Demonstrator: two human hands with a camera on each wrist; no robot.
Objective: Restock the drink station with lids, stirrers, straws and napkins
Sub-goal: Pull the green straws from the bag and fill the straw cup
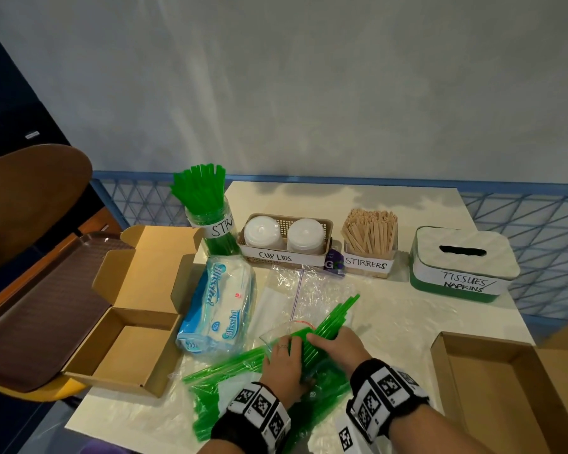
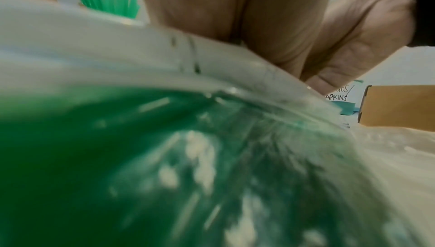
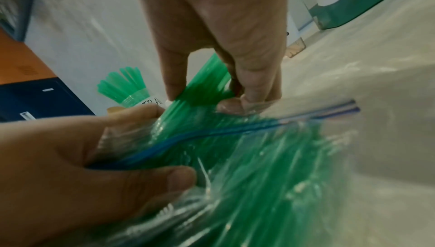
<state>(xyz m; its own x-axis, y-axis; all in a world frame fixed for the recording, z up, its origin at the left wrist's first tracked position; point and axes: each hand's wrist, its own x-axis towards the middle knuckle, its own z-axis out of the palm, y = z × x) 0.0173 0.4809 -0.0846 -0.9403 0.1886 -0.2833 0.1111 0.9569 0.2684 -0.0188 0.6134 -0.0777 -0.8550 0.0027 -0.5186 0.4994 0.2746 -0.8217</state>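
A clear zip bag [image 1: 312, 381] of green straws [image 1: 336, 317] lies at the table's near edge. My left hand [image 1: 284, 362] grips the bag's mouth; in the right wrist view its fingers [image 3: 132, 158] curl round the blue zip edge [image 3: 259, 126]. My right hand [image 1: 336, 347] pinches a bunch of straws [image 3: 207, 83] sticking out of the bag. The labelled straw jar [image 1: 212, 221] stands at the back left, full of green straws. Cup lids basket [image 1: 286, 240], stirrers holder [image 1: 369, 244] and tissues/napkins box [image 1: 461, 263] line the back. A napkin pack [image 1: 217, 306] lies left of the bag.
An open cardboard box [image 1: 135, 309] sits at the left on a brown tray [image 1: 36, 309]. Another cardboard box [image 1: 499, 385] is at the right. Empty clear bags [image 1: 295, 286] lie mid-table. More loose green straws [image 1: 223, 368] lie in plastic near the left hand.
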